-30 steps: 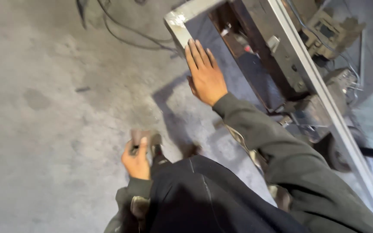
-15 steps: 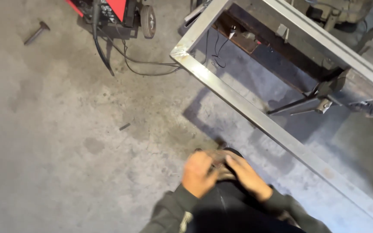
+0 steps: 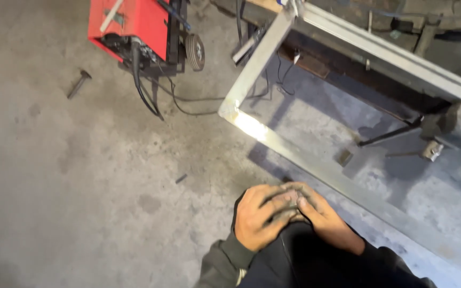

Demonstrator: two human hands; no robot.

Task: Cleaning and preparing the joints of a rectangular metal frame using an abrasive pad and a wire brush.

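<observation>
Concrete floor (image 3: 70, 176) was grey and stained, workshop setting. Red welding machine (image 3: 134, 29) stood at top left on wheels, black cables (image 3: 150, 101) trailing off it; a loose bolt (image 3: 79, 84) lay well apart to its left. Metal frame (image 3: 316, 170) of angle stock ran long axis from its near corner down to lower right. Left hand (image 3: 260, 216) and right hand (image 3: 324, 218) were pressed together over a small dark object (image 3: 286, 205) just beside the frame rail, fingers curled round it; its orientation couldn't be told.
</observation>
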